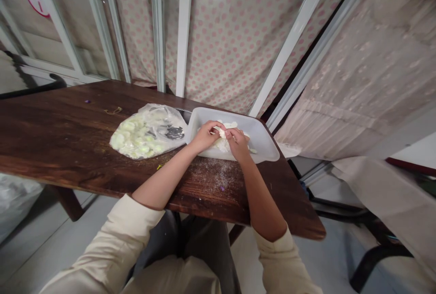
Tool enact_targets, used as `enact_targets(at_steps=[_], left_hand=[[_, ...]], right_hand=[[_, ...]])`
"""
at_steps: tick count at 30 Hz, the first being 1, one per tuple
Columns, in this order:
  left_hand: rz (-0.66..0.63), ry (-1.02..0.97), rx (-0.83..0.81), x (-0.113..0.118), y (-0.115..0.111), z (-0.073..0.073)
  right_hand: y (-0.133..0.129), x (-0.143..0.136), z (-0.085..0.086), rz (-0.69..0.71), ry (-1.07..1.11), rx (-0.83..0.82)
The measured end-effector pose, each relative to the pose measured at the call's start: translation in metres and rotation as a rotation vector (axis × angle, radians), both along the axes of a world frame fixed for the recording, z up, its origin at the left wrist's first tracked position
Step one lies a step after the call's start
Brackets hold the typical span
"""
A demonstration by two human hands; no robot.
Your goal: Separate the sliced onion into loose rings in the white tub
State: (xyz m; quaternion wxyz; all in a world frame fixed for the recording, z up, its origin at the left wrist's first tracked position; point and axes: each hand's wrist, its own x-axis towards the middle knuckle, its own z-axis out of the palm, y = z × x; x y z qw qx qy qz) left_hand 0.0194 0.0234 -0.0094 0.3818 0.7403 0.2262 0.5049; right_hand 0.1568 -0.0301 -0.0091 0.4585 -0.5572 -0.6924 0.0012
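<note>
Both hands meet over a white plastic tray [265, 142] on the dark wooden table. My left hand [207, 135] is closed with its fingertips on a small white piece [222, 133]. From the other side my right hand [237, 143] pinches the same piece. More white pieces [223, 145] lie beneath the hands in the tray; what they are is too small to tell. Just left of the tray rests a clear plastic bag [146, 133] holding several pale green and white pieces.
White crumbs [218, 176] are scattered on the table [68, 135] in front of the tray. A thin yellowish loop [114, 110] lies behind the bag. Curtained glass panels stand behind the table. Black chair parts [374, 257] are at the lower right.
</note>
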Motion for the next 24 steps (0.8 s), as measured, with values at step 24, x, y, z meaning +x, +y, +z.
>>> enact_targets(at_steps=[24], left_hand=[[-0.202, 0.165, -0.205, -0.0022, -0.0072, 0.0063]], right_hand=[[-0.0020, -0.0029, -0.0020, -0.098, -0.016, 0.115]])
